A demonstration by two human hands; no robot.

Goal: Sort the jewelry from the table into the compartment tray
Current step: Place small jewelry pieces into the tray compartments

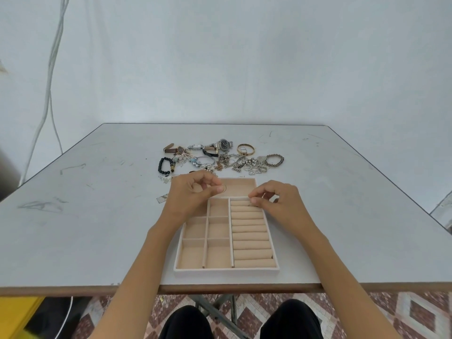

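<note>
A plain domestic-looking room used as a makeshift work spot, judging by the scuffed grey table (97,216) on crossed folding legs (215,307), the bare white wall (244,57) with loose cables (50,69) hanging down it, and the patterned red-and-white tiled floor (403,311)

tray (226,271) far-left cell: mostly hidden by left hand (188,194) | chain tangle (242,165): pieces too small to separate
</note>
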